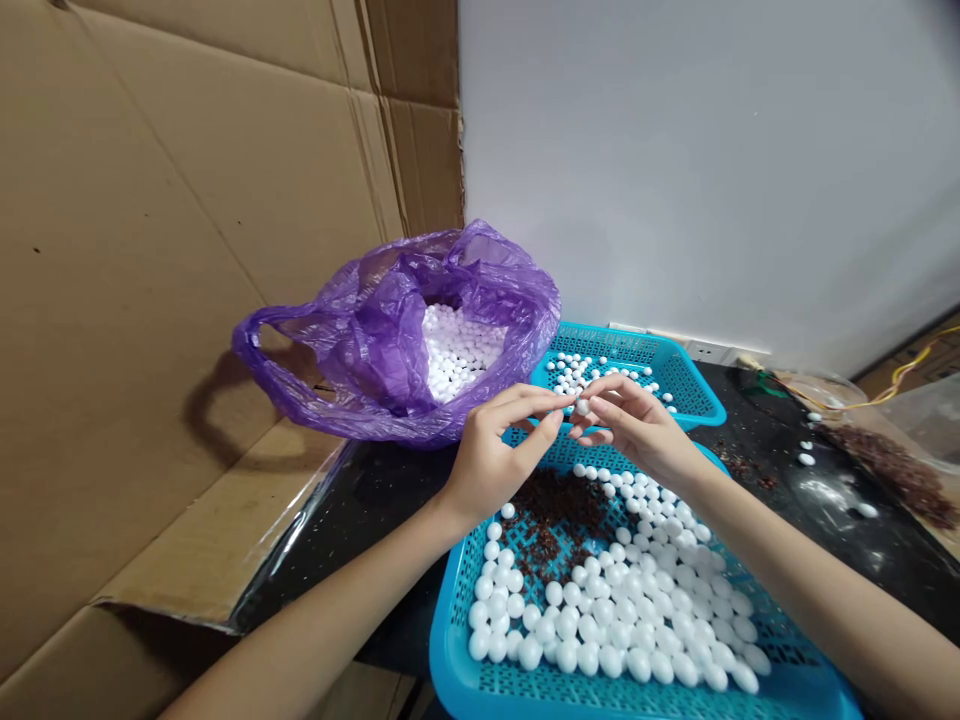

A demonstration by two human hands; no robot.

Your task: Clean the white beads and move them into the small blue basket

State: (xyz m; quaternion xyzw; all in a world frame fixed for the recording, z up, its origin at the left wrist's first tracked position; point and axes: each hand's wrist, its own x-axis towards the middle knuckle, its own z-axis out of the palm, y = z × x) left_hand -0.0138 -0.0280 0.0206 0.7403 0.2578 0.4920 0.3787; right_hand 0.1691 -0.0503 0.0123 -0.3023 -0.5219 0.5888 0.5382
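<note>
Between the fingertips of my right hand (626, 420) is a small white ball (583, 407), pinched by the thumb and fingers. My left hand (510, 440) meets it from the other side, its thumb and fingers drawn together at the ball; anything tiny in that pinch is too small to make out. Both hands are above a blue plastic basket (457, 620). Inside it, many white balls (630, 610) cover the front and right, and a heap of dark reddish-brown bits (562, 515) lies toward the back left.
A purple plastic bag (375, 340) of white balls stands behind my left hand, against cardboard (187, 200). Another blue basket (686, 375) with white balls sits behind. On the black table (772, 500) are loose balls, brown bits and, far right, a clear container (922, 420) near wires.
</note>
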